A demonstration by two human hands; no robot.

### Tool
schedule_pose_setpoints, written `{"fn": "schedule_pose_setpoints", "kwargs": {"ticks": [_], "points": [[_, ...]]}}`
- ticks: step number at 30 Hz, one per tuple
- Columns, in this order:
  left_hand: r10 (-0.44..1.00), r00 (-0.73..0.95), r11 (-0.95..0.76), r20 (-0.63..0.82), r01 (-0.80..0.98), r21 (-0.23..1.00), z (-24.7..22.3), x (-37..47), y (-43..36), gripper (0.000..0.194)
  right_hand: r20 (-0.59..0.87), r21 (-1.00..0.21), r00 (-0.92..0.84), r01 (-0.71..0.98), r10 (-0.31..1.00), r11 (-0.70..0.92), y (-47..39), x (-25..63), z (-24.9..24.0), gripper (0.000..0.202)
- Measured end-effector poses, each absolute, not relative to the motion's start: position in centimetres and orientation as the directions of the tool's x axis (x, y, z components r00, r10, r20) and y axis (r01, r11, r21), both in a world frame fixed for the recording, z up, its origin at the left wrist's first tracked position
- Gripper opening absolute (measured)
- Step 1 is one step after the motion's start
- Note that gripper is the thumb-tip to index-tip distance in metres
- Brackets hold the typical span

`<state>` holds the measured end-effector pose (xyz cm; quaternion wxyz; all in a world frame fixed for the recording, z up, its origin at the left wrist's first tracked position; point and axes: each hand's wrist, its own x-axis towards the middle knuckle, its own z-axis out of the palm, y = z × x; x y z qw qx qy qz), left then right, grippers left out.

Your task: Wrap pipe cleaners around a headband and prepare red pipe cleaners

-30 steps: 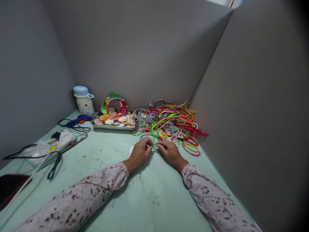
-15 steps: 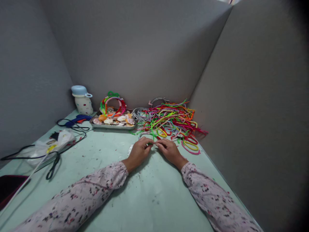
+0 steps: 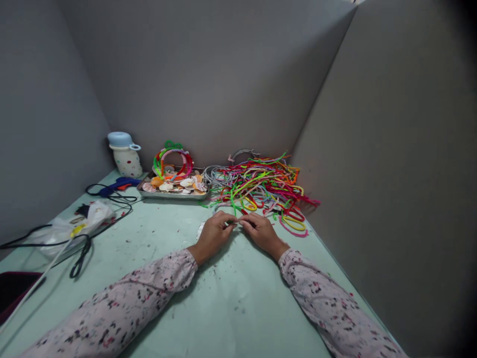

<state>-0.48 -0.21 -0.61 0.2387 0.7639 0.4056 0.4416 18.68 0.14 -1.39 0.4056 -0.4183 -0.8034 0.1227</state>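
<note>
My left hand [image 3: 216, 231] and my right hand [image 3: 263, 232] meet over the middle of the table, thumbs and forefingers pinched, fingertips almost touching. A green pipe cleaner [image 3: 234, 205] stands up from the left fingertips, its lower end hidden by the fingers. Between the two pinches shows a thin, pale strand, too small to name. Just beyond lies a tangled pile of coloured pipe cleaners [image 3: 261, 181], with coils of grey wire [image 3: 219, 176] at its left side. Partly behind my left hand sits a small whitish item [image 3: 200, 229].
A metal tray [image 3: 175, 196] holds seashells [image 3: 186, 184], with colourful fuzzy hoops [image 3: 173, 161] standing on them. To its left are a blue glue gun [image 3: 119, 185], a bottle [image 3: 125, 158], black cables [image 3: 80, 256] and a plastic bag [image 3: 65, 231]. Grey panels [image 3: 208, 89] enclose the table.
Both hands keep the same pinch at nearly the same spot. The fingertips shift very slightly, and less green shows between them. The whole view slides a little.
</note>
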Motion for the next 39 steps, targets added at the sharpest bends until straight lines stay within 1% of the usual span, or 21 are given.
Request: {"fn": "schedule_pose_setpoints", "kwargs": {"ticks": [14,17,20,23,30,39], "points": [[0.825,0.268,-0.565,0.498,0.421,0.710,-0.51,-0.36,-0.32,0.015,0.539,-0.530,-0.339,0.575,0.771,0.623,0.02,18.59,-1.14,0.015],[0.847,0.252,-0.532,0.468,0.417,0.737,-0.38,-0.31,-0.36,0.014,0.536,-0.528,-0.336,0.582,0.774,0.618,-0.05,18.57,-0.99,0.014],[0.887,0.220,-0.462,0.407,0.448,0.766,-0.16,-0.29,-0.48,0.019,0.535,-0.527,-0.336,0.584,0.775,0.617,-0.08,18.56,-0.96,0.013],[0.904,0.203,-0.426,0.376,0.488,0.761,-0.09,-0.32,-0.54,0.022,0.539,-0.528,-0.339,0.577,0.771,0.623,-0.13,18.54,-0.95,0.013],[0.908,0.205,-0.418,0.366,0.513,0.750,-0.14,-0.37,-0.51,0.017,0.538,-0.526,-0.351,0.571,0.767,0.630,-0.30,18.45,-0.72,0.014],[0.892,0.209,-0.452,0.402,0.468,0.759,-0.04,-0.24,-0.62,0.013,0.538,-0.522,-0.358,0.569,0.763,0.635,-0.33,18.41,-0.72,0.016]]}}
